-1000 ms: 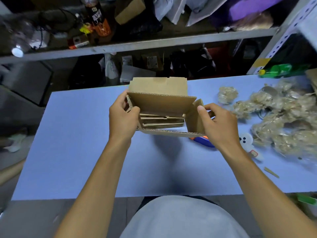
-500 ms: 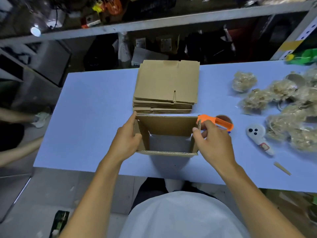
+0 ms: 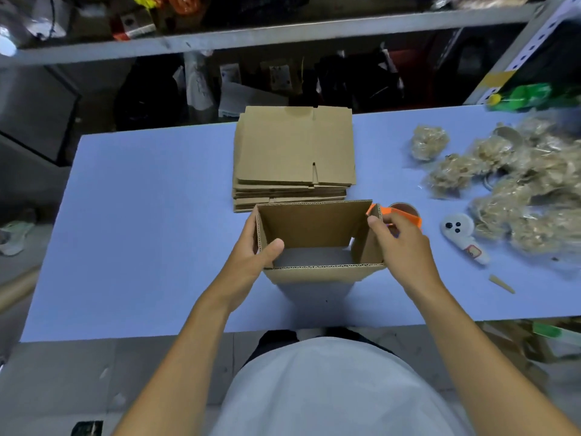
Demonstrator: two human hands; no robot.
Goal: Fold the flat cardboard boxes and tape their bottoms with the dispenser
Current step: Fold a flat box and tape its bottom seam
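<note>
— both hands clamp the opened box (image 3: 317, 275): i see my left hand (image 3: 251, 256) wrapped round its left wall, thumb curled over the rim into the inside, and my right hand (image 3: 402, 247) gripping the right wall with fingertips (image 3: 372, 220) hooked over the top edge.

— what's inside it?

— nothing i can make out. it's squared into a tube, open on top, and through it i see a grey-blue patch like the table. whether the bottom flaps are folded i cannot tell.

— where does it sit?

— over the near middle of the blue table (image 3: 141, 231), its near wall close to the front edge. just behind it, nearly touching the far rim, lies the stack of flat boxes (image 3: 294, 152), reaching back to the table's far edge.

— and the dispenser?

— the orange tape dispenser (image 3: 402, 214) lies on the table just beside the box's right wall, partly hidden behind my right hand.

— room to move?

— wide bare table to the left of the box and stack. the right is crowded: a white toy (image 3: 462, 236) near the dispenser, then clumps of tan filler in plastic (image 3: 518, 190) out to the right edge, a small tan sliver (image 3: 501, 283) near the front, and a green bottle (image 3: 528, 97) at the far right corner.
</note>
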